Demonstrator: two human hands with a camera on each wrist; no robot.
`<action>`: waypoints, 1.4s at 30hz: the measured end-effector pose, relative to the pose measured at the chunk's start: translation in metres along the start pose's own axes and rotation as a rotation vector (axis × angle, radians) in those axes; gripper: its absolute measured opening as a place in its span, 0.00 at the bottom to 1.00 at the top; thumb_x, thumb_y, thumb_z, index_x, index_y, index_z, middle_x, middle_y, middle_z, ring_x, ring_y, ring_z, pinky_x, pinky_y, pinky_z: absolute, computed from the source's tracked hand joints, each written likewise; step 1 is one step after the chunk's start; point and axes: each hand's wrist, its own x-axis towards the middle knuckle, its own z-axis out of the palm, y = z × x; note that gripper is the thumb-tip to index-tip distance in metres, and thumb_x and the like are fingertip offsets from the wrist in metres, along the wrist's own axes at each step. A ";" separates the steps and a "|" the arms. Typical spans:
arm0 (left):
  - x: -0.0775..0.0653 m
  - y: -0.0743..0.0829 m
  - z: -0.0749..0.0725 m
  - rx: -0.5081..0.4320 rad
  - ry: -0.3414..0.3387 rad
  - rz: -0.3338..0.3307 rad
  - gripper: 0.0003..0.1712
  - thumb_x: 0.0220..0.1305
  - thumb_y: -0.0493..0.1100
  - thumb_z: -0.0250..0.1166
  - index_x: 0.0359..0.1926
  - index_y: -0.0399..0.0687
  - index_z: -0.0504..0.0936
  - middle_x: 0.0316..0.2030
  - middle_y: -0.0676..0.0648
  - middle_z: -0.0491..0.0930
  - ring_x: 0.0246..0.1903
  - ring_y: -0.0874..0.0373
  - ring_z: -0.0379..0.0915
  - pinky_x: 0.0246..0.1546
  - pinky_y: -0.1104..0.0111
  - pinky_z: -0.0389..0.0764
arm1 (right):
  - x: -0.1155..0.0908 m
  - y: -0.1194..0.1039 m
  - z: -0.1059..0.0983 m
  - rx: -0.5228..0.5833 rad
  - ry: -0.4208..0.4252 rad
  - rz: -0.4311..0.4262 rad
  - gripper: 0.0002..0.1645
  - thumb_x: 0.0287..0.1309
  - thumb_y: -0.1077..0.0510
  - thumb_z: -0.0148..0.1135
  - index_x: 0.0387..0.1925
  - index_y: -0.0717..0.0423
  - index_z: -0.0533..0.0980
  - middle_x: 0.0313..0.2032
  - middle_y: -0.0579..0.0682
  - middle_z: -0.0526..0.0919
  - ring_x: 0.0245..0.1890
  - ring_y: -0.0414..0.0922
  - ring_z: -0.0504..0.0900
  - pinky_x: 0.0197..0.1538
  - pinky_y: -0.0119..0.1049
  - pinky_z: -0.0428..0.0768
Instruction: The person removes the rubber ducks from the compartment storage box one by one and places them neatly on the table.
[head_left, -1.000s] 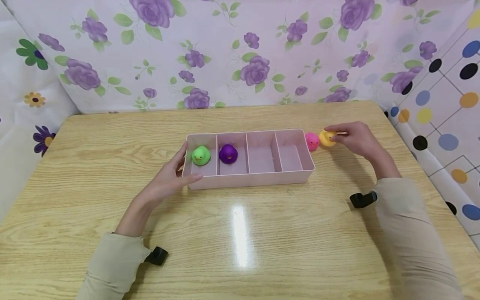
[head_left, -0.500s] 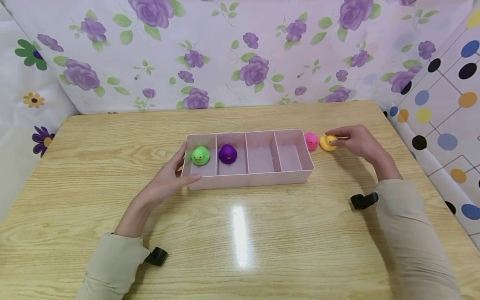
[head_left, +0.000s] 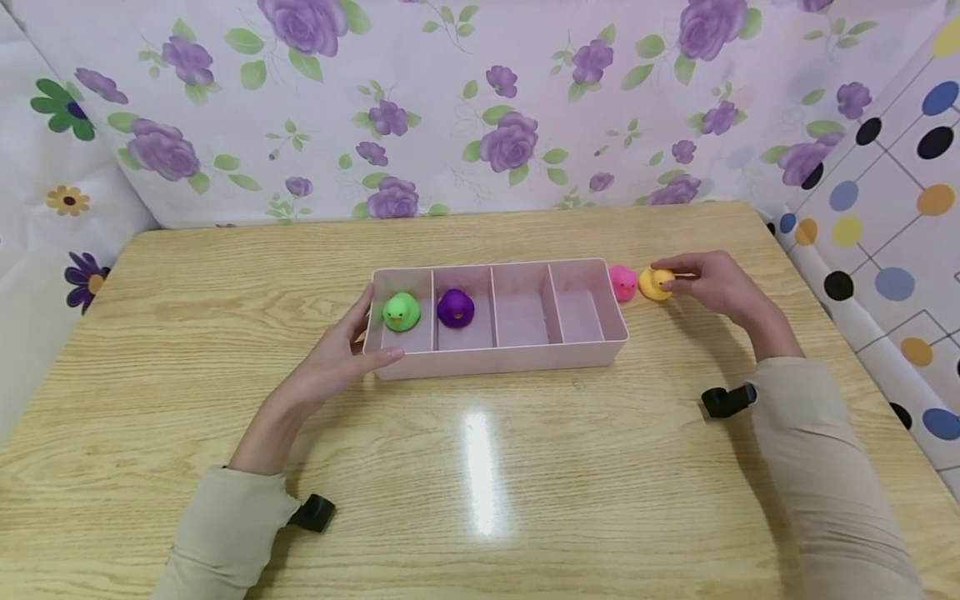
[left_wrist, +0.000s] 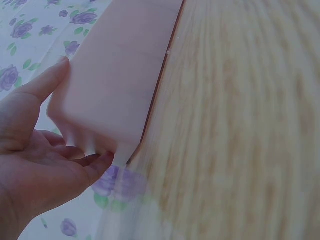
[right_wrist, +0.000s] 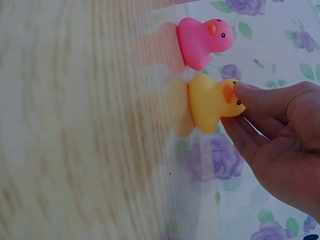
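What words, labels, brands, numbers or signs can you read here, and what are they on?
None. No readable text shows on the pink box, green duck, purple duck, pink duck, yellow duck or black wrist devices. The flowered backdrop and dotted sheet show only printed patterns.

Purple-flowered sheet (head_left: 442, 92) ahead of me
My wood-grain table (head_left: 600, 475) stands before it, polka-dot covering (head_left: 885, 242) to my right, a white glare (head_left: 480, 471) nearer me.

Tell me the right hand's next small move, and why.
Probably the right hand should loosen its pinch and let go: the yellow duck it holds by the head appears to stand upright on the table, beside the pink duck.
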 end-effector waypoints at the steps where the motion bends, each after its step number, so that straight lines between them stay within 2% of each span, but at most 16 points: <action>1: 0.000 0.000 0.000 -0.001 -0.001 0.000 0.57 0.64 0.44 0.67 0.76 0.59 0.31 0.75 0.41 0.38 0.72 0.43 0.41 0.68 0.51 0.52 | 0.000 0.000 0.000 0.001 -0.001 0.000 0.24 0.68 0.60 0.56 0.63 0.64 0.71 0.62 0.65 0.71 0.60 0.56 0.70 0.55 0.45 0.73; 6: 0.000 0.000 0.000 0.002 -0.004 -0.002 0.57 0.64 0.44 0.66 0.76 0.59 0.31 0.75 0.40 0.38 0.72 0.42 0.41 0.68 0.51 0.52 | 0.000 0.000 0.000 -0.001 -0.010 0.001 0.25 0.68 0.60 0.57 0.63 0.63 0.71 0.62 0.65 0.70 0.61 0.57 0.69 0.55 0.46 0.73; 12: -0.001 0.001 0.000 0.000 -0.006 -0.012 0.57 0.64 0.44 0.66 0.76 0.61 0.32 0.75 0.40 0.38 0.71 0.41 0.42 0.68 0.51 0.53 | -0.002 -0.003 0.000 0.013 0.014 0.000 0.29 0.66 0.60 0.59 0.66 0.64 0.68 0.66 0.64 0.66 0.62 0.61 0.68 0.58 0.55 0.72; 19: -0.001 0.001 0.001 -0.001 -0.006 -0.012 0.57 0.64 0.45 0.66 0.76 0.61 0.32 0.75 0.40 0.39 0.71 0.41 0.43 0.68 0.51 0.53 | -0.006 -0.013 0.000 -0.004 0.083 -0.051 0.30 0.69 0.49 0.55 0.63 0.65 0.70 0.63 0.64 0.69 0.63 0.60 0.66 0.59 0.58 0.68; 25: -0.001 0.000 0.001 0.002 -0.003 -0.014 0.57 0.65 0.44 0.66 0.76 0.60 0.32 0.75 0.40 0.39 0.71 0.41 0.43 0.68 0.51 0.53 | -0.011 -0.031 0.003 -0.010 0.123 -0.082 0.28 0.69 0.48 0.54 0.61 0.64 0.72 0.60 0.64 0.72 0.61 0.61 0.69 0.59 0.59 0.69; 32: -0.001 0.000 0.001 -0.001 0.000 -0.009 0.57 0.64 0.43 0.66 0.76 0.58 0.32 0.75 0.42 0.38 0.72 0.44 0.41 0.68 0.51 0.52 | -0.016 -0.057 0.008 0.000 0.099 -0.125 0.26 0.68 0.53 0.58 0.61 0.63 0.72 0.60 0.62 0.73 0.56 0.61 0.75 0.56 0.54 0.74; 42: 0.000 0.000 0.000 -0.003 0.002 0.003 0.57 0.64 0.43 0.66 0.76 0.58 0.32 0.75 0.42 0.39 0.72 0.44 0.42 0.68 0.52 0.53 | -0.019 -0.088 0.021 0.005 0.087 -0.185 0.25 0.66 0.56 0.59 0.61 0.62 0.73 0.59 0.60 0.75 0.55 0.59 0.76 0.55 0.53 0.75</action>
